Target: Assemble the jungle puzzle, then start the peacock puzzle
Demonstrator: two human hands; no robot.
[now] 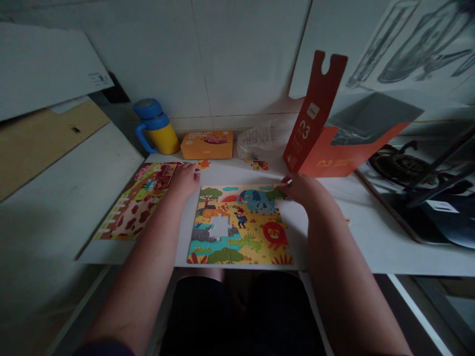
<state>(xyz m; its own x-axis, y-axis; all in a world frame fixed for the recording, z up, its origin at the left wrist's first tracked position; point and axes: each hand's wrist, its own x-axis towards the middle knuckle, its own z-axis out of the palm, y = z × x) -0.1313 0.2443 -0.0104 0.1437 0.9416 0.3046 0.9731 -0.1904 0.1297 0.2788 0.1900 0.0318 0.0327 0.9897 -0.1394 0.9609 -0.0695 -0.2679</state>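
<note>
An animal jigsaw puzzle lies in front of me on the white table, with elephants, a red lion, a leopard and crocodiles. One piece-shaped gap shows the white surface left of its middle. My right hand is closed at the puzzle's upper right corner, its fingers on a green corner piece. Beyond the upper left corner, my left hand has its fingers bent together at a loose orange puzzle piece. Under my left forearm lies a farm puzzle with a spotted cow, partly covered.
Loose pieces lie behind the puzzle near a clear plastic bag. Against the wall stand a blue-and-yellow bottle and an orange puzzle box. A larger open orange box is at right, beside a black gas stove.
</note>
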